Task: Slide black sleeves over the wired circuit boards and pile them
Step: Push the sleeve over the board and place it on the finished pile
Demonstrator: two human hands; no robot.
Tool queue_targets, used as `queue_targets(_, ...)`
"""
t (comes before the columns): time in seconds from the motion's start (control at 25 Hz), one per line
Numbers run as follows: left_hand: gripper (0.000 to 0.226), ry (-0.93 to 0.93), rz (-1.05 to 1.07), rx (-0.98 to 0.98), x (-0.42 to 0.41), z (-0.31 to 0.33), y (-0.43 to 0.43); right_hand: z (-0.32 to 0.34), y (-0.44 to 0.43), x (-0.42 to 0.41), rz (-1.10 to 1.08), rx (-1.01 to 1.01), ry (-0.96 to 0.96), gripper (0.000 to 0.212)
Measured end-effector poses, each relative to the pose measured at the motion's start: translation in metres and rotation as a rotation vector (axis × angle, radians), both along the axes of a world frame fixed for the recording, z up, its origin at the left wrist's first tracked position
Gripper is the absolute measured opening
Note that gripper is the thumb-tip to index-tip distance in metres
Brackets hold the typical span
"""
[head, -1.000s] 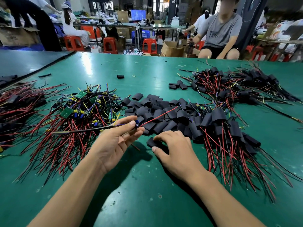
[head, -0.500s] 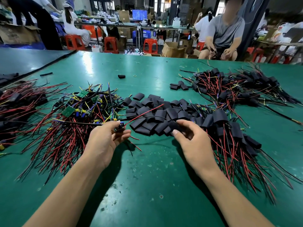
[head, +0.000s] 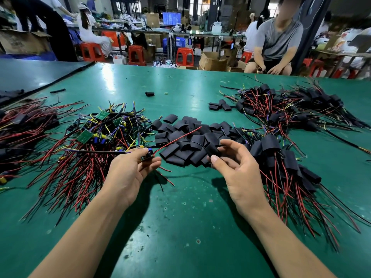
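Single head-worn wide-angle view, facing forward-down across table (head: 190, 217), close above left hand (head: 128, 175), right hand (head: 239, 177).

Beyond my green tabletop (head: 190, 83) I see a busy workshop: red plastic stools (head: 184, 56), open cardboard boxes (head: 212, 61) on the floor, a cluttered long bench (head: 200, 34), a glowing blue screen (head: 171, 18), and a seated person in a grey T-shirt (head: 279, 41). Light glares off the tabletop.

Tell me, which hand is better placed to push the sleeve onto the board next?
Likely the right hand: its fingers pinch a black sleeve close to the board's loose wires. The left hand pinches the circuit board, so it can simply hold that steady.
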State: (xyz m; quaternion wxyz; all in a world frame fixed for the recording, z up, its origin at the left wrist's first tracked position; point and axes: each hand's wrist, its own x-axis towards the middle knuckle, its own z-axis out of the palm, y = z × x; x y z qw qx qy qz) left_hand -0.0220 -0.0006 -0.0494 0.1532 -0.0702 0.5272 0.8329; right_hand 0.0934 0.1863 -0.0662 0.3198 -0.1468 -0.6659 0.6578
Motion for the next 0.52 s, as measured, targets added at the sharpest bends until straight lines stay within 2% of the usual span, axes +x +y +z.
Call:
queue_targets(0.36, 0.006, 0.018, 0.000, 0.008, -0.0002, -0.0015, 0.0003, 0.0021, -0.0036, 0.0017, 0.016, 0.032, 0.018, 0.037)
queue_targets(0.52, 0.010, 0.034, -0.039, -0.021, -0.0001, -0.0021, 0.0008, 0.0020, -0.0040, 0.0012, -0.007, 0.016, 0.045, 0.036)
